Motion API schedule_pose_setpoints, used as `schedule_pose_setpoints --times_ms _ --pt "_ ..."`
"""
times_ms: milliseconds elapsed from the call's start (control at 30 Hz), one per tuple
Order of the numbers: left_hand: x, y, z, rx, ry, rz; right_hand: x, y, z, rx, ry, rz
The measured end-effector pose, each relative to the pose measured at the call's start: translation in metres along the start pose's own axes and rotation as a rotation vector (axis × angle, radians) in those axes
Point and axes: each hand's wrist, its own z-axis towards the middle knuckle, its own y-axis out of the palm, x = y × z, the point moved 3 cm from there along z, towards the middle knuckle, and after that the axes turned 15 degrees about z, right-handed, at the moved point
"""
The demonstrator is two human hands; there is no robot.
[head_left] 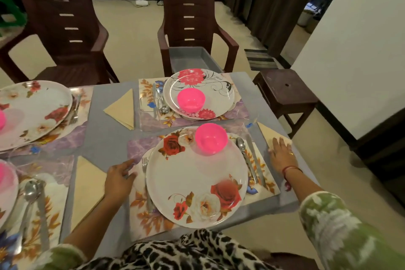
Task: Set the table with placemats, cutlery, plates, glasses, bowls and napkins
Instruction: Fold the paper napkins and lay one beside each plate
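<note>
Table (109, 136), grey, carries floral placemats (151, 220); brown chairs (188, 19) stand beyond it.

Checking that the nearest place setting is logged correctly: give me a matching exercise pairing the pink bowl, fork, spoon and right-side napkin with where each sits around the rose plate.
Things:
1. pink bowl
2. fork
3. spoon
4. napkin

Places:
A. left of the rose plate, on the placemat
B. under the right hand, beside the placemat's right edge
C. on the rose plate's far part
D. right of the rose plate, next to the knife

Pairs: 1-C, 2-A, 3-D, 4-B.
</note>
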Motion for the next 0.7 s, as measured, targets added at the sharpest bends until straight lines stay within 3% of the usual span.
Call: schedule_pose_setpoints --times_ms 467,600,700 --pt "-0.005 -0.005 0.004 -0.043 0.045 0.036 -0.001 0.009 -0.003 -0.092 0.029 0.029" --pt "-0.001 -0.007 -0.003 -0.013 0.007 0.015 -0.017 -0.005 -0.028 0.257 -0.063 0.243" --pt "0.004 -0.007 -0.021 0.054 -0.018 0.065 -0.016 0.000 -0.069 0.377 0.034 0.355"
